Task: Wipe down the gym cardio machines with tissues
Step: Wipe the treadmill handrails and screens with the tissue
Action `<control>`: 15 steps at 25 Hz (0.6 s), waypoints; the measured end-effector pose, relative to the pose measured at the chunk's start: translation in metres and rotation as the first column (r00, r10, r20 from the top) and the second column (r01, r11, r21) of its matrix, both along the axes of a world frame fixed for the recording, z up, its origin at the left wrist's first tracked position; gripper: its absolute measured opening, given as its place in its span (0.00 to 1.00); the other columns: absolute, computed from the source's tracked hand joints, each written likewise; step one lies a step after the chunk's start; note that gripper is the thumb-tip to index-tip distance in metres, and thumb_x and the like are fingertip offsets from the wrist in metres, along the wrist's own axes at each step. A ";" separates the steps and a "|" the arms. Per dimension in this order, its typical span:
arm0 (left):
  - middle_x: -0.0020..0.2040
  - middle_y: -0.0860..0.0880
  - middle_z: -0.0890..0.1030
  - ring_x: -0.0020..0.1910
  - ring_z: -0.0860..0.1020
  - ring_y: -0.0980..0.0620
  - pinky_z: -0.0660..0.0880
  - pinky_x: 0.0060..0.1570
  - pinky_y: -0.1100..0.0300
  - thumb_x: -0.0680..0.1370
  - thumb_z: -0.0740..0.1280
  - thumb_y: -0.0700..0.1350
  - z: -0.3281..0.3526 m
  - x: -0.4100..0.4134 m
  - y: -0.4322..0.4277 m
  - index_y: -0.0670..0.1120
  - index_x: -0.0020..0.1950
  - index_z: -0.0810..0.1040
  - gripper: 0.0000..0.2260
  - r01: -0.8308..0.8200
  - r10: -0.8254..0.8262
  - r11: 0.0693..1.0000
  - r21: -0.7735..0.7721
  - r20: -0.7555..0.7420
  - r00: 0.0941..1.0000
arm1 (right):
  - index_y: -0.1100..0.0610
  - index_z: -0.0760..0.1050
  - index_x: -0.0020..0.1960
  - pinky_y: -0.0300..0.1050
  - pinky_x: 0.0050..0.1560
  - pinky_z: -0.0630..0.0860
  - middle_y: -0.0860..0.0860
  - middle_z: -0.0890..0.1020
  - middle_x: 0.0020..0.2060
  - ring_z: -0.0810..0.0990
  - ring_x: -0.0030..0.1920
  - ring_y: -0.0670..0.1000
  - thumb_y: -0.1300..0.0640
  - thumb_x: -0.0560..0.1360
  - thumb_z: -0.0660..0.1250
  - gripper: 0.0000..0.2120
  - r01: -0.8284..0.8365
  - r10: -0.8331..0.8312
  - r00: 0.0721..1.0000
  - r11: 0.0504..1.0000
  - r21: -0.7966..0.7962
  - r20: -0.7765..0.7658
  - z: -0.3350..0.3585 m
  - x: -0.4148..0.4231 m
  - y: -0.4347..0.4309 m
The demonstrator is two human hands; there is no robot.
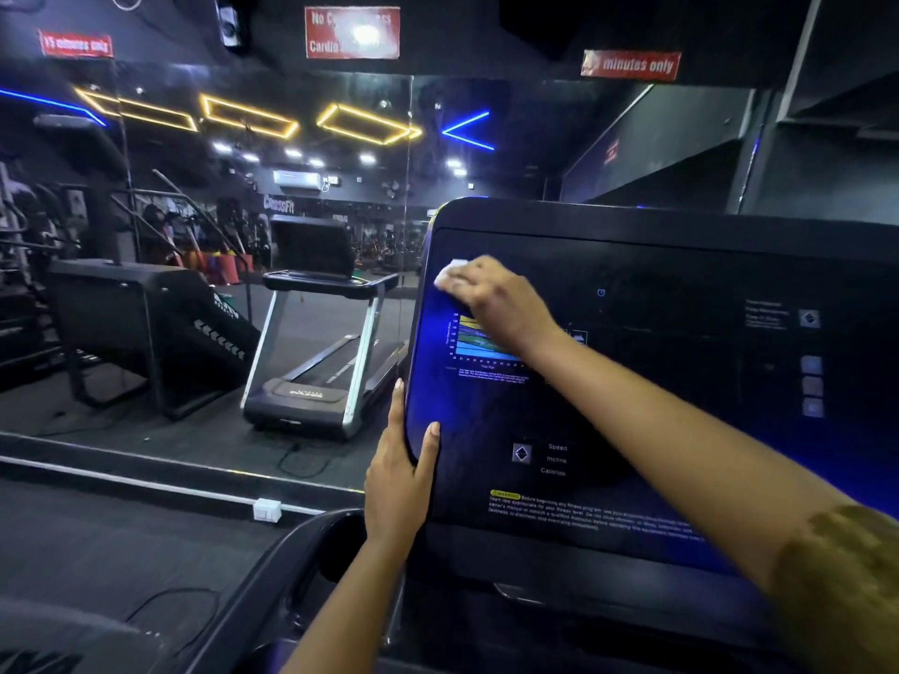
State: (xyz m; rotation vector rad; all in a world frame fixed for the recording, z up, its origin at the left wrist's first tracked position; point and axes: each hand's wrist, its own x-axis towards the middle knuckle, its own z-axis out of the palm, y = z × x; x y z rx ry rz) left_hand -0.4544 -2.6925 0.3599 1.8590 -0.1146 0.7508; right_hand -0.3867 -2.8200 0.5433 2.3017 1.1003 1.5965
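Right hand (491,299) is at the upper-left corner of the console (681,274), holding a white tissue (450,273) flat against the glass. The fingers look bent over the wad, pinning it to the surface. That area is motion-blurred, so the exact finger layout is a best guess.

Left hand (399,479) grips the console's left edge low down, thumb on the front face and fingers round the back. It's bracing the panel.

Tissue sits just above the coloured chart (481,342) printed on the console's left side. Most of it is under the fingers; only the leading edge shows.

Handling, my read:
- Tissue is light, soft and weak. Keep it bunched as a pad under the fingertips, since a single layer will likely tear or roll up when dragged.
- Console face is smooth and glossy, so low friction. Moderate flat pressure and long strokes should do.
- The panel may flex or tilt on its mount, so the edge brace makes sense. Hold it by the rim, not the face, or it gets fresh prints.

Progress: only the top-left corner is being worked. The right side of the console and the warning text (584,513) along its bottom look untouched.

Left of the console, a mirror (146,391) shows a treadmill (316,333).
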 end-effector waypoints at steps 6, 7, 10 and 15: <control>0.69 0.52 0.73 0.61 0.76 0.44 0.72 0.56 0.52 0.79 0.60 0.57 0.000 -0.002 0.000 0.64 0.76 0.52 0.27 0.000 0.000 1.000 -0.002 -0.001 1.000 | 0.59 0.80 0.50 0.45 0.25 0.75 0.53 0.82 0.48 0.79 0.43 0.56 0.66 0.69 0.62 0.12 0.008 -0.008 1.000 1.000 0.014 0.007 -0.003 -0.007 0.008; 0.69 0.51 0.73 0.62 0.76 0.44 0.71 0.56 0.53 0.79 0.60 0.57 0.001 -0.002 0.000 0.63 0.76 0.52 0.27 -0.001 0.001 1.000 -0.004 0.003 1.000 | 0.60 0.80 0.50 0.43 0.23 0.73 0.53 0.82 0.47 0.79 0.43 0.56 0.66 0.68 0.64 0.13 0.003 -0.003 1.000 0.997 -0.075 -0.003 -0.014 -0.010 0.017; 0.69 0.49 0.73 0.62 0.75 0.43 0.71 0.57 0.52 0.79 0.60 0.56 0.001 -0.002 -0.001 0.62 0.76 0.53 0.27 0.001 -0.001 1.000 -0.002 -0.006 1.000 | 0.61 0.79 0.52 0.46 0.26 0.75 0.54 0.81 0.50 0.78 0.47 0.57 0.68 0.70 0.63 0.13 0.085 -0.085 0.994 0.996 -0.005 -0.067 -0.001 -0.005 0.023; 0.71 0.50 0.72 0.63 0.74 0.42 0.71 0.58 0.51 0.79 0.60 0.56 0.001 -0.002 0.002 0.64 0.76 0.52 0.28 0.007 -0.007 1.000 -0.003 -0.003 1.000 | 0.62 0.77 0.50 0.47 0.28 0.75 0.53 0.81 0.48 0.76 0.44 0.58 0.70 0.72 0.62 0.10 0.207 -0.200 0.978 0.949 0.239 -0.055 0.022 0.002 -0.012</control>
